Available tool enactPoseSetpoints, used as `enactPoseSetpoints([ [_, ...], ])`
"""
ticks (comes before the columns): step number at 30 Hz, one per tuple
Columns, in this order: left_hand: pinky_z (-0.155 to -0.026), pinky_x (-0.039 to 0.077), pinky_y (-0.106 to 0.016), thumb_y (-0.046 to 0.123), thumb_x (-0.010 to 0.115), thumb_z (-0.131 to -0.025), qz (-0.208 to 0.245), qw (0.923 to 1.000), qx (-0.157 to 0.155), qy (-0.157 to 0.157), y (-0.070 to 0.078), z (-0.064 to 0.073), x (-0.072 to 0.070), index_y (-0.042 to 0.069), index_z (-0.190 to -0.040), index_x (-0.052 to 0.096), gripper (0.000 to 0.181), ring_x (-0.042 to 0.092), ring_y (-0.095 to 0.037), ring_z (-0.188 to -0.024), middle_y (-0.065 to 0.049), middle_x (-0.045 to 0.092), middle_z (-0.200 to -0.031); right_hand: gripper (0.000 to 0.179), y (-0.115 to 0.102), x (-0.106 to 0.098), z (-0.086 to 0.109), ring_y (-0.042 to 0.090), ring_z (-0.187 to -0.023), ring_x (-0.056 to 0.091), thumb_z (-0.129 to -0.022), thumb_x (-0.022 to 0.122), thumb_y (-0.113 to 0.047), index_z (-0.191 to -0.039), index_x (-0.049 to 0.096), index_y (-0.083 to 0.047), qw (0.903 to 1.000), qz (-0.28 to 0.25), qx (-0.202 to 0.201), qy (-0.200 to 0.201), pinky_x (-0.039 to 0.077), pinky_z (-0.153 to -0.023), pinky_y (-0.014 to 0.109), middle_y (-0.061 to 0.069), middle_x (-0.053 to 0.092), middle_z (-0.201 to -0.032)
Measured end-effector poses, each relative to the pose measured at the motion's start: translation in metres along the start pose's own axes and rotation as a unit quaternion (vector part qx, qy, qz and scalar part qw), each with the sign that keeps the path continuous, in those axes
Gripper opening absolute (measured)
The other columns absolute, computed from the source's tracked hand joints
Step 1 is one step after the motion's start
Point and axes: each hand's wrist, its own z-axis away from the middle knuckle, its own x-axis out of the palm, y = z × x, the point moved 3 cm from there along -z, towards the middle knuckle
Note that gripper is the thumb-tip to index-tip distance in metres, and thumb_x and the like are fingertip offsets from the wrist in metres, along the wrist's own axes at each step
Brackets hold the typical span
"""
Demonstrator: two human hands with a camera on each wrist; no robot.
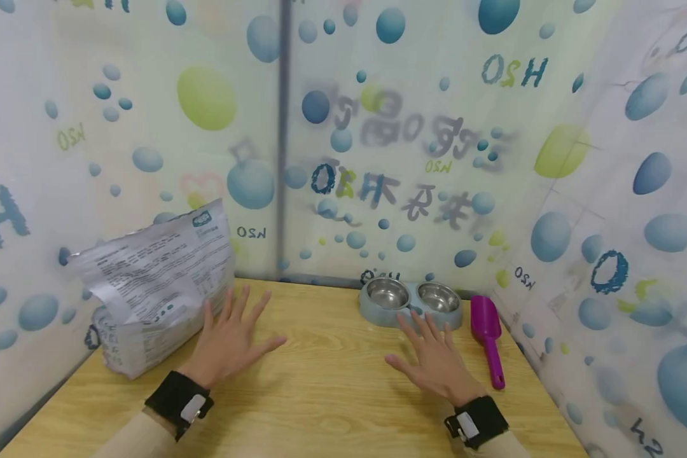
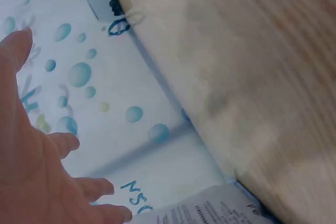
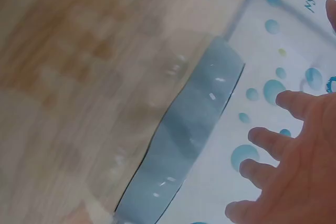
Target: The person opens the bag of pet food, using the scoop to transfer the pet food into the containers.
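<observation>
My left hand (image 1: 227,341) spreads its fingers over the left part of the table, holding nothing. Just left of it stands a large silver-white printed bag (image 1: 166,280), its lower right side partly behind the fingers. My right hand (image 1: 435,360), fingers also spread, holds nothing in front of a grey-blue double pet bowl (image 1: 372,312) with two steel dishes. Its fingertips overlap the bowl's front in the head view. To the right lies a magenta scoop (image 1: 485,324), handle toward me. In the right wrist view, the bowl's side (image 3: 184,124) shows beyond the fingers.
The wooden table (image 1: 320,394) ends at curtain-like walls (image 1: 332,242) with blue and green dots at the back and both sides. The bag stands close to the left wall, and the scoop lies along the table's right edge.
</observation>
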Motion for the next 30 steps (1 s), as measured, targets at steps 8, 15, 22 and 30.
enactPoseSetpoints([
  [8, -0.132, 0.003, -0.095, 0.077, 0.061, -0.111, -0.012, 0.9987, 0.005, 0.050, 0.004, -0.015, -0.020, 0.023, -0.187, 0.030, 0.097, 0.017, -0.067, -0.175, -0.030, 0.017, -0.193, 0.093, -0.013, -0.005, -0.011, 0.056, -0.179, 0.020, -0.111, 0.062, -0.073, -0.186, 0.029, -0.028, 0.9991, -0.017, -0.022, 0.033, 0.010, -0.136, 0.089, 0.018, 0.027, -0.194],
  [15, -0.131, 0.007, -0.095, 0.066, 0.067, -0.113, 0.012, 0.9961, 0.007, 0.088, 0.006, -0.015, -0.034, 0.019, -0.184, 0.036, 0.092, 0.022, -0.068, -0.173, -0.035, 0.025, -0.190, 0.094, -0.028, -0.005, -0.019, 0.056, -0.179, 0.023, -0.112, 0.063, -0.072, -0.187, 0.030, -0.026, 0.9979, -0.034, -0.034, 0.043, 0.015, -0.137, 0.087, 0.018, 0.028, -0.193],
  [22, -0.128, 0.019, -0.096, 0.042, 0.083, -0.108, 0.030, 0.9773, 0.029, 0.208, 0.001, -0.020, -0.052, 0.011, -0.176, 0.050, 0.082, 0.042, -0.067, -0.164, -0.037, 0.046, -0.179, 0.095, -0.041, -0.004, -0.029, 0.056, -0.178, 0.026, -0.112, 0.063, -0.071, -0.187, 0.028, -0.024, 0.9965, -0.048, -0.053, 0.044, 0.019, -0.138, 0.085, 0.022, 0.031, -0.192],
  [30, -0.133, 0.025, -0.089, 0.022, 0.086, -0.103, 0.053, 0.9355, 0.047, 0.346, -0.005, -0.019, -0.080, 0.007, -0.166, 0.063, 0.069, 0.052, -0.062, -0.159, -0.033, 0.057, -0.172, 0.093, -0.052, -0.010, -0.033, 0.053, -0.174, 0.038, -0.112, 0.066, -0.067, -0.186, 0.032, -0.023, 0.9930, -0.056, -0.079, 0.067, 0.025, -0.137, 0.084, 0.022, 0.035, -0.190],
])
